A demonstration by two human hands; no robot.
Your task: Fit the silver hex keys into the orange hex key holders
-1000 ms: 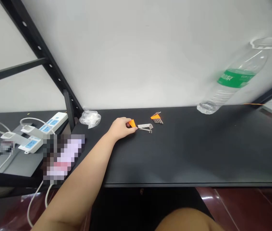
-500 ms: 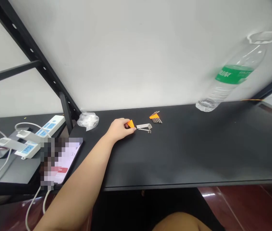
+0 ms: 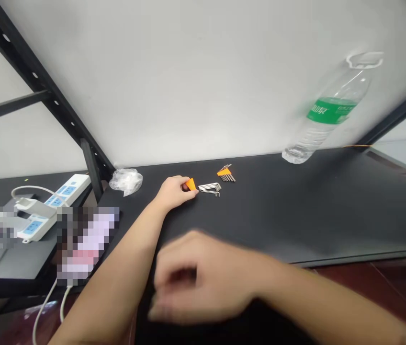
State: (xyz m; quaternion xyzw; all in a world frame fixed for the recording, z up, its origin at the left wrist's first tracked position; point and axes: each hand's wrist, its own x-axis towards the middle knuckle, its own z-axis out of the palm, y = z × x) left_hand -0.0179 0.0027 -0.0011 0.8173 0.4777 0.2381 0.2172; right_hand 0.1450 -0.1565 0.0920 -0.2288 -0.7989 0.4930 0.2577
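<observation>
My left hand (image 3: 173,191) reaches across the black table (image 3: 296,211) with its fingers closed on the orange holder (image 3: 190,184) of a hex key set. The silver hex keys (image 3: 210,188) stick out to the right of it, lying on the table. A second orange hex key set (image 3: 225,173) lies a little farther back and to the right. My right hand (image 3: 203,280) is raised in the foreground near the table's front edge, smeared by motion, fingers loosely curled with nothing visible in them.
A clear water bottle (image 3: 327,112) with a green label stands at the back right. A crumpled plastic bag (image 3: 126,180) lies by the black shelf post (image 3: 90,172). White power strips (image 3: 50,203) with cables and a blurred phone (image 3: 86,239) sit at the left.
My right hand has come up into view in the foreground. My left hand keeps its hold on the orange holder. The view has shifted slightly to the right.
</observation>
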